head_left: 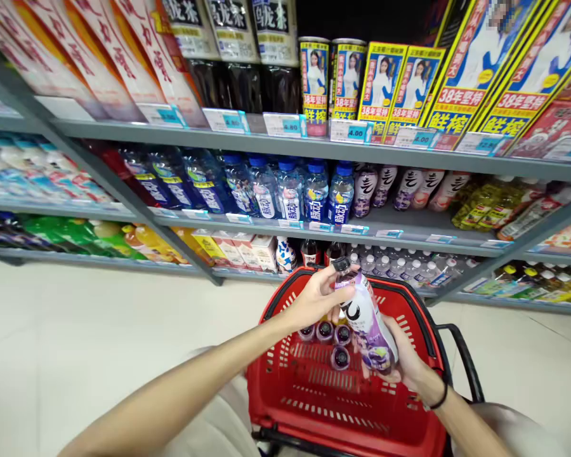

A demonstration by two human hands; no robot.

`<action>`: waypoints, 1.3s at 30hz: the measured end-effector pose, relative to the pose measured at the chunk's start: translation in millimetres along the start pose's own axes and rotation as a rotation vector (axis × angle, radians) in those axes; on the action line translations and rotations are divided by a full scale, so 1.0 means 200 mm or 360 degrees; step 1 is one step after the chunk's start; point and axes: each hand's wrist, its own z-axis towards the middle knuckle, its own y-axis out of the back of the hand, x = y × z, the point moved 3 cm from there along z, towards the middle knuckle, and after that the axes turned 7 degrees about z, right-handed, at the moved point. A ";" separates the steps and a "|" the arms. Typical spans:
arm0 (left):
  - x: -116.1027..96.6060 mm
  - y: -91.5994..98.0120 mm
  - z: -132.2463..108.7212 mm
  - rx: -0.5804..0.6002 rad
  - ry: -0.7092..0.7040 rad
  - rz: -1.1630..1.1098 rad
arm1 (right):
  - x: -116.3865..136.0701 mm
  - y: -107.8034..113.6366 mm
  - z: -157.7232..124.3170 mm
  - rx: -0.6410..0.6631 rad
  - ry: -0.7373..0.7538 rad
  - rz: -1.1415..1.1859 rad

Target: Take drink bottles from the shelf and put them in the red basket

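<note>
I hold a white and purple drink bottle (367, 320) tilted over a red shopping basket (285, 393). My right hand (404, 362) is wrapped round its lower end from below. My left hand (316, 295) grips its neck, fingers closed just under the dark cap. Several more bottles of the same kind (330, 339) stand in the basket, seen from above by their dark caps.
Grey store shelves (285, 147) run across the view, stocked with blue-capped bottles (304, 190), white and purple bottles (400, 187), cans and yellow cartons (390, 86), with price tags on the edges. Pale floor (76, 343) lies to the left. The basket's black handle (466, 362) hangs at its right.
</note>
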 end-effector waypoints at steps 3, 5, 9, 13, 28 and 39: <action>-0.03 -0.01 0.02 -0.0168 -0.0125 -0.0045 | -0.02 -0.03 -0.01 -0.0003 0.0130 -0.0051; -0.05 -0.02 0.03 -0.0263 -0.0246 0.0051 | -0.02 -0.02 -0.01 -0.0123 0.0379 -0.0097; -0.08 -0.01 0.03 -0.0228 -0.0312 0.0600 | -0.08 0.06 -0.01 -0.0453 0.0549 -0.0139; -0.05 -0.01 0.01 -0.0144 -0.0331 0.0791 | -0.11 0.09 -0.01 -0.0422 0.0471 -0.0038; 0.04 0.01 0.02 -0.0361 -0.0290 0.0965 | -0.10 -0.04 -0.01 0.0022 0.0180 0.0022; 0.05 0.02 0.02 -0.0376 -0.0342 0.1013 | -0.11 -0.05 -0.02 0.0092 0.0246 0.0002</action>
